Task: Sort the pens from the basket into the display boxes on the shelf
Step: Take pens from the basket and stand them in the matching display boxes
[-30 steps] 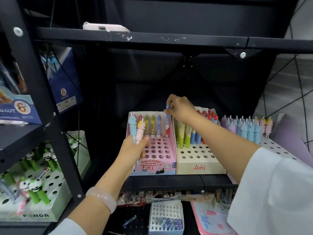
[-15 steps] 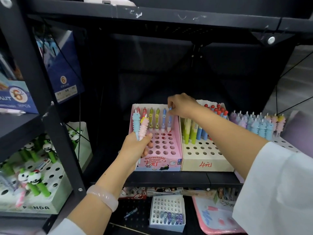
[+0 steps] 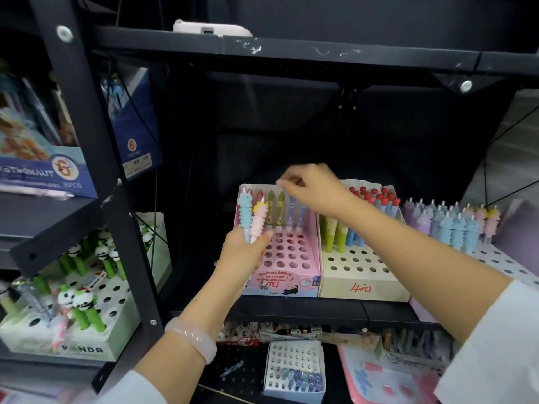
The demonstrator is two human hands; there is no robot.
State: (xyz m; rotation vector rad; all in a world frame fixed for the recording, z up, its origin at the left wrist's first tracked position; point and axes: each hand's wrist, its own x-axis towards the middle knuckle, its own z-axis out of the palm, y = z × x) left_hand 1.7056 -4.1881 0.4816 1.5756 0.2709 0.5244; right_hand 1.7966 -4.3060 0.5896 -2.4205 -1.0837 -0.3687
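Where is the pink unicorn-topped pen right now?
In the head view, left of centre: the left hand grips the pink unicorn-topped pen upright beside a blue unicorn-topped pen, in front of the pink perforated display box's left edge.
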